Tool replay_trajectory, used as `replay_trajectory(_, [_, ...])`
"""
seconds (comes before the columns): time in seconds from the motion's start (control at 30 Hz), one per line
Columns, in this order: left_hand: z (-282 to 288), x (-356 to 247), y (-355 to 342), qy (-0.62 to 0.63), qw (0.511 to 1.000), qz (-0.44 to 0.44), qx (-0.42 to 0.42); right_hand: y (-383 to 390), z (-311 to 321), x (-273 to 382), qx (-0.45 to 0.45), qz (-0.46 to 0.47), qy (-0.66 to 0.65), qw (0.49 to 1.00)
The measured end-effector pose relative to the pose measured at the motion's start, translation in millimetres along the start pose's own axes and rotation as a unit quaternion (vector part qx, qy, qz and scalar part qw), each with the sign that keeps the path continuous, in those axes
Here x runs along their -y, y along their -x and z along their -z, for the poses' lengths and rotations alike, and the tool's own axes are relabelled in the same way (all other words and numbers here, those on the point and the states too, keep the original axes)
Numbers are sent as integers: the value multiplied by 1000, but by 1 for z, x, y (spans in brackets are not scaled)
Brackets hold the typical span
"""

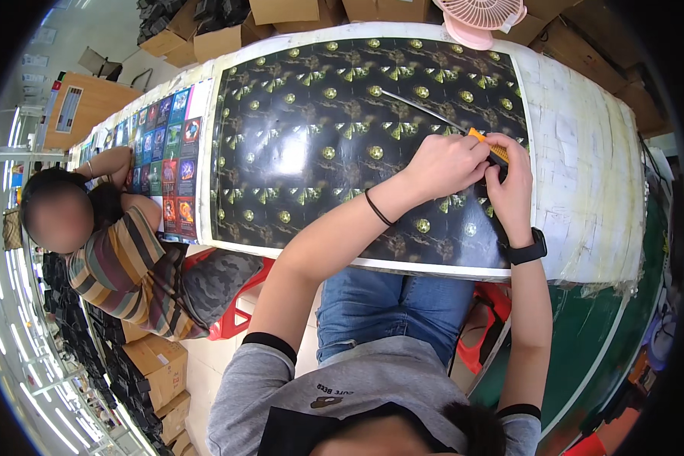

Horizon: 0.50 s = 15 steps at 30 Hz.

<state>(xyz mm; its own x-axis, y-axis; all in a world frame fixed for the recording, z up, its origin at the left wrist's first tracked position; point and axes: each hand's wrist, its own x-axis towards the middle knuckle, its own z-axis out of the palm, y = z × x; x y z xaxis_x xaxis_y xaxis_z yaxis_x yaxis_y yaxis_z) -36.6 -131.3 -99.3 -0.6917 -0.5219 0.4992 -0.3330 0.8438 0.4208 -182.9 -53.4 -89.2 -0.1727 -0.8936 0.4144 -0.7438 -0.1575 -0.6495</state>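
A large glossy sheet [281,144], printed in black with rows of yellow-green gem patterns, lies flat on the table in front of me. Over its right part, my left hand [444,167] and my right hand [513,182] meet around an orange-and-black-handled tool [478,135]. Its long, thin metal shaft points up and left across the sheet; whether it is a screwdriver or a long blade I cannot tell. Both hands are closed at the handle, which their fingers partly cover.
Left of the sheet lie colourful printed cards [178,167], where another person [129,258] in a striped top sits leaning on the table. A pink fan [475,19] stands at the far edge. Cardboard boxes [285,11] line the back. A green surface [577,342] is at right.
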Motion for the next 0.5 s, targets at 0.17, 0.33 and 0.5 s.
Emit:
replay_trajectory(0.17, [6,2,-5,-13,1000,-3,-8,-6,2,7,-12,-22,-30,999])
replay_trajectory(0.33, [20,-7,-6,68,990,106,63,-4,4,0,-59,-67,-197,976])
replay_trajectory(0.5, [27,-6,-4,194,967,160,-37,3,-1,-3,-52,-15,-281,958])
